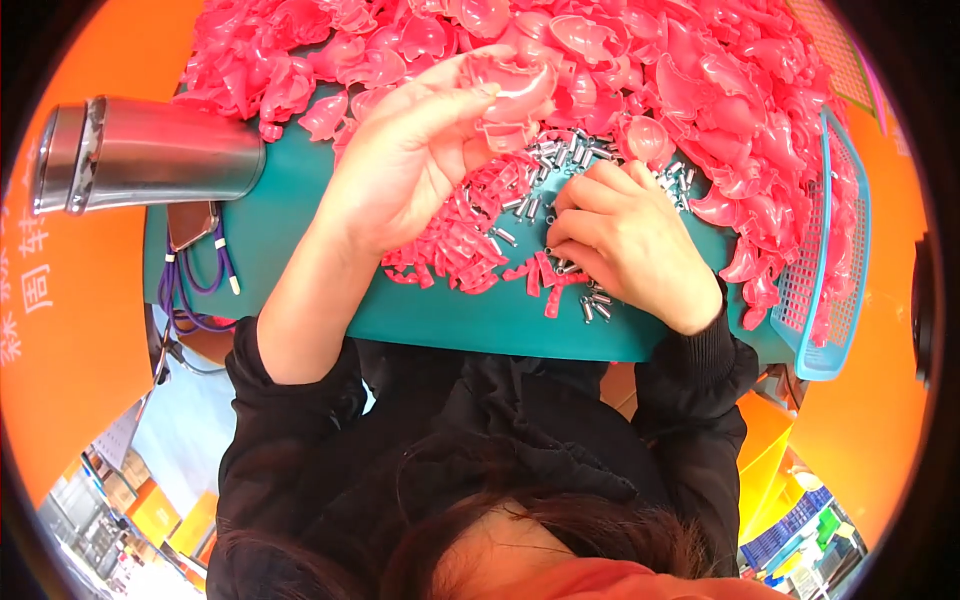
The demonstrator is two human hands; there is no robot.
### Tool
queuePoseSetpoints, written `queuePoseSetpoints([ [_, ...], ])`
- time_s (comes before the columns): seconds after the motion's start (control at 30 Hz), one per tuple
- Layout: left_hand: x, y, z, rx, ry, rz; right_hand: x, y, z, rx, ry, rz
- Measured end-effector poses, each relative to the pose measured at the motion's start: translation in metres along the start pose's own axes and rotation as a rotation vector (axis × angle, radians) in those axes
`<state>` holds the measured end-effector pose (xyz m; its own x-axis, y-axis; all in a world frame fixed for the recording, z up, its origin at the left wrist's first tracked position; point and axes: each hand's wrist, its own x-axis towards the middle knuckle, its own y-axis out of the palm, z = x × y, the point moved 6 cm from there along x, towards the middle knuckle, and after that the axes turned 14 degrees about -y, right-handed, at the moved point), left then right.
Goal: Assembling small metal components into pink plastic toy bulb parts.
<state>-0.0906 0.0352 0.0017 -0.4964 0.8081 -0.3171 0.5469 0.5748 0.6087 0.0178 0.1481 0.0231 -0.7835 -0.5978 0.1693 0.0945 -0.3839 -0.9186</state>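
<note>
My left hand (pixel 395 155) is raised over the green table and grips a glossy pink curved plastic shell (pixel 525 88) between thumb and fingers. My right hand (pixel 630 235) is lower, with curled fingers pressed down among small silver metal pins (pixel 565 153). Whatever its fingertips pinch is hidden. More pins lie beside and below that hand. Between my two hands is a heap of small pink plastic strips (pixel 450 240), partly mixed with the pins.
A large pile of pink shells (pixel 720 95) covers the table's far side. On the right stands a blue mesh basket (pixel 865 220) with pink pieces inside. A steel tumbler (pixel 175 155) lies at left, above a phone-like item (pixel 192 222) with a purple cord (pixel 172 285). The green tabletop (pixel 480 330) ends near my body.
</note>
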Motion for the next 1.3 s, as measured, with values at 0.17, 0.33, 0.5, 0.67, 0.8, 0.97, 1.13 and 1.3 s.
queuePoseSetpoints([
  [0.17,0.0,0.007,0.008,0.061,-0.114,0.047,-0.006,-0.02,-0.016,0.173,0.111,-0.222],
  [0.33,0.0,0.012,0.024,0.166,-0.249,0.032,-0.016,-0.033,-0.025,0.408,0.315,-0.632],
  [0.5,-0.003,0.02,0.035,0.333,-0.282,0.095,-0.007,-0.023,-0.022,0.453,0.247,-0.655],
  [0.67,0.0,0.014,0.048,0.501,-0.242,0.078,-0.005,-0.022,-0.019,0.378,0.246,-0.619],
  [0.8,-0.001,0.014,0.042,0.416,-0.143,0.028,-0.005,-0.028,-0.017,0.316,0.172,-0.593],
  [0.97,-0.005,0.02,0.032,0.366,-0.203,0.051,-0.008,-0.029,-0.017,0.32,0.136,-0.653],
  [1.13,-0.003,0.014,0.036,0.405,-0.198,0.019,-0.003,-0.031,-0.014,0.18,0.073,-0.609],
  [1.3,-0.004,0.01,0.038,0.396,-0.197,-0.032,-0.002,-0.031,-0.011,0.164,0.079,-0.58],
])
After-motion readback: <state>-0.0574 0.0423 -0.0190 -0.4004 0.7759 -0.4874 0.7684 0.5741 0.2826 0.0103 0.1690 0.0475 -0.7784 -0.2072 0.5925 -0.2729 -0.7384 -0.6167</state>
